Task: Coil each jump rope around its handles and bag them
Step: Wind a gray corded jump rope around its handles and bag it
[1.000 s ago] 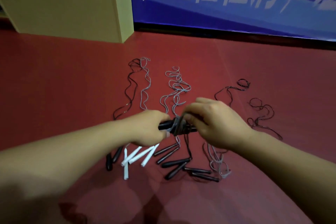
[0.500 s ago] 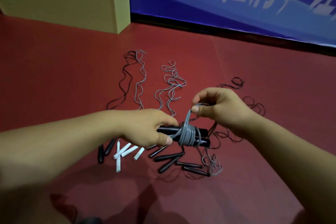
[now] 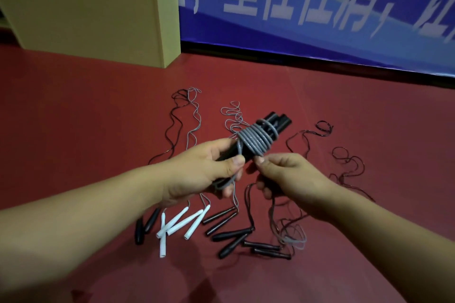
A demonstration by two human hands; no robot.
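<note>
A tan cardboard box (image 3: 86, 7) stood on the dark red floor (image 3: 73, 106) beside a blue banner with white lettering (image 3: 320, 7). The left hand (image 3: 204, 170) gripped the black handles wrapped in grey rope (image 3: 256, 141); the right hand (image 3: 290, 179) pinched the cord. Loose jump ropes (image 3: 221, 224) lay below them.

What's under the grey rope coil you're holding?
Inside the grey rope coil, a pair of black handles pokes out beyond it; the left hand grips their near ends, hiding them.
</note>
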